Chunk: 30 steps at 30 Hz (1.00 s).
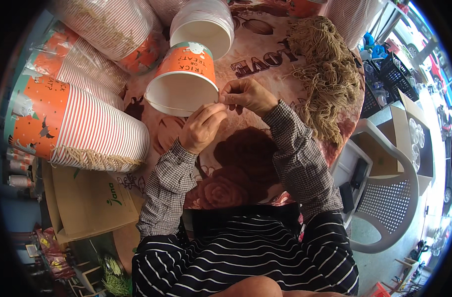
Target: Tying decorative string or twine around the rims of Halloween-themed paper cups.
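An orange paper bucket point(186, 64) with a white inside lies tipped on the table, its open mouth facing me. A thin cord point(172, 107) runs across the lower part of its mouth toward my fingers. My left hand point(202, 127) is closed in a pinch at the rim's lower right, on the cord. Just beside it, my right hand point(248, 98) pinches at the same spot, fingertips touching or nearly touching the left ones. The cord's end between the fingers is too small to make out. Loose tan cords point(325, 74) lie heaped to the right.
Long nested stacks of orange-and-white buckets point(97, 126) fill the left side, cords draped along the nearest. Another wrapped white stack point(203, 27) stands behind the tipped bucket. A flowered cloth point(226, 185) covers the table. Right of it stands a plastic chair point(384, 208); a cardboard box point(94, 203) is at left.
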### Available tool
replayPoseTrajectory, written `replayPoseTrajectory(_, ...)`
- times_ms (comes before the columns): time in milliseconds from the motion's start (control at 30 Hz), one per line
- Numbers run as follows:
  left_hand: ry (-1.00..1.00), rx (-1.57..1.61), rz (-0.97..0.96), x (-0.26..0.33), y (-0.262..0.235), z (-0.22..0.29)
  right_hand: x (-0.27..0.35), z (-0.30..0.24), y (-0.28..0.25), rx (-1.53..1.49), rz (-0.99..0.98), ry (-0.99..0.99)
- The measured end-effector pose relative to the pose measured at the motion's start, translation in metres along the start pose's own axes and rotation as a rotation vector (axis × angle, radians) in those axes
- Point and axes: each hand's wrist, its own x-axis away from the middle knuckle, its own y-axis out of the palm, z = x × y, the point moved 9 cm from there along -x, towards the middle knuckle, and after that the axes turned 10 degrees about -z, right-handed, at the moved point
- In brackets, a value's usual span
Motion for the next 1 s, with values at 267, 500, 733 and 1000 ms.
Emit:
replayPoseTrajectory(267,-0.114,-0.009,0.031,0.002,-0.008,-0.01,-0.003,-0.001,0.008,-0.146,0.01,-0.064)
replayPoseTrajectory(500,-0.217,0.071,0.063,0.007,-0.011,-0.02,-0.009,-0.001,0.008,-0.029,0.045,-0.131)
replayPoseTrajectory(733,-0.947,1.244,0.264,0.073,0.037,-0.088,-0.008,-0.008,0.015,0.336,0.154,-0.161)
replayPoseTrajectory(1000,-0.889,1.563,0.37,0.07,0.038,-0.086,-0.003,-0.022,0.021,0.503,0.268,-0.256)
